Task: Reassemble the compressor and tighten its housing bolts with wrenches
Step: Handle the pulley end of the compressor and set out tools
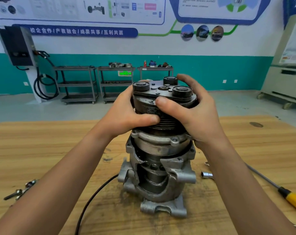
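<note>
Compressor: the cut-away housing (159,180) stands upright on the wooden table (42,150), in the middle and near you.
Upper assembly: the dark pulley end (162,99) with its silver flange (154,145) sits on top of the housing.
Left hand: your left hand (125,114) grips the pulley from the left, thumb across its grooves.
Right hand: your right hand (194,114) grips it from the right, fingers curled over the top, thumb on the front.
Seating: a dark line shows under the flange. It may be a gap or a seal, and the view does not settle which.
Risk, tilt: uneven pressure from the two hands could cock the flange, so it binds or nips a seal.
Risk, alignment: if the flange ears miss the housing holes, the bolts could cross-thread.
Risk, tipping: the housing is tall on a narrow foot, so a sideways push at the top could topple it.
Risk, fingers: your right palm lies close to the flange edge and could be pinched if the part drops.
Tools: a socket (206,175) and a yellow-handled tool (294,199) lie to the right, and wrenches (20,190) lie far left. Reaching for any of them frees a hand from the stack.
Cable: a black cable (93,197) curves near the base and could snag.
</note>
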`<state>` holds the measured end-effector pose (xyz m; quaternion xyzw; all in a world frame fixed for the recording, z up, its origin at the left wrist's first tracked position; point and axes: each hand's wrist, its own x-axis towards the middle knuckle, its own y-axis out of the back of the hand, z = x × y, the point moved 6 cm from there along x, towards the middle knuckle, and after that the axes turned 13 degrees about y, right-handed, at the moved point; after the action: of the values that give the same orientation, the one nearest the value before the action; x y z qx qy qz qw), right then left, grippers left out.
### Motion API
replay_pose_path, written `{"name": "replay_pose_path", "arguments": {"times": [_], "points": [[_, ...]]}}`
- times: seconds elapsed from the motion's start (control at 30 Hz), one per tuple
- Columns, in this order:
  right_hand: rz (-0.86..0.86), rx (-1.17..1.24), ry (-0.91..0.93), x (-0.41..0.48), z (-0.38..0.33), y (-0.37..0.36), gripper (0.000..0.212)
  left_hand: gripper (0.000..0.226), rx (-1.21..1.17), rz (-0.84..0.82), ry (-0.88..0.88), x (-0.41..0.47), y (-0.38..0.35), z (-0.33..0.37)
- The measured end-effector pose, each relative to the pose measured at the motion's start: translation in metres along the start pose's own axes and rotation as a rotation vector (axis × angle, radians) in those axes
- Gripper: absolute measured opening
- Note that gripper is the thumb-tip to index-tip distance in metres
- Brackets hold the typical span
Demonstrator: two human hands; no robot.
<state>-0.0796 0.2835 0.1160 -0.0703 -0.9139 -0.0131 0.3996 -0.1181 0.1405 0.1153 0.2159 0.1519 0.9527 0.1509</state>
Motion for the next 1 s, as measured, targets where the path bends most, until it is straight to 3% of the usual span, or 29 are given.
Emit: {"name": "replay_pose_path", "arguments": {"times": [0.2,0.47,0.6,0.87,1.0], "points": [[0.017,-0.008,-0.018,-0.004,-0.002,-0.002,0.097,0.095,-0.007,-0.029,-0.002,-0.002,0.001,0.0],[-0.045,-0.103,-0.054,-0.011,0.006,-0.006,0.088,0.116,-0.067,-0.059,0.012,-0.01,-0.004,-0.016],[-0.039,-0.094,-0.02,-0.015,0.006,-0.004,0.093,0.106,-0.064,-0.092,0.001,-0.008,-0.004,-0.018],[0.008,-0.1,0.052,-0.026,0.0,0.0,0.065,0.101,0.01,-0.073,-0.031,-0.009,-0.006,-0.012],[0.001,-0.115,0.086,-0.027,-0.004,-0.001,0.062,0.097,-0.012,-0.031,-0.049,-0.013,-0.006,-0.012]]}}
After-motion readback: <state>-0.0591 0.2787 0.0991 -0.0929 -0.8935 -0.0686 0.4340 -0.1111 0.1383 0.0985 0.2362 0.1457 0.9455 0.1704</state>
